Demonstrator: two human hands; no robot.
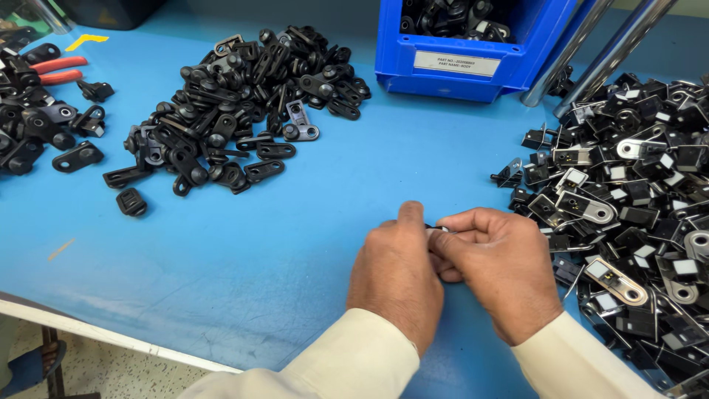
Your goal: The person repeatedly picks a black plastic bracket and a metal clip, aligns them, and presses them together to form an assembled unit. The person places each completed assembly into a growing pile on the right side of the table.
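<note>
Left hand [395, 277] and right hand [496, 270] meet at mid-table, fingertips pinching one small black clip-like part [437, 228] between them. A heap of black flat metal links [236, 103] lies left, a mixed black-and-silver pile [635, 192] right – how many are finished cannot be told. Open blue tabletop [244, 251] remains leftward to its edge.

Two hands [450, 266], one blue bin [473, 55], three part heaps [244, 96].
</note>
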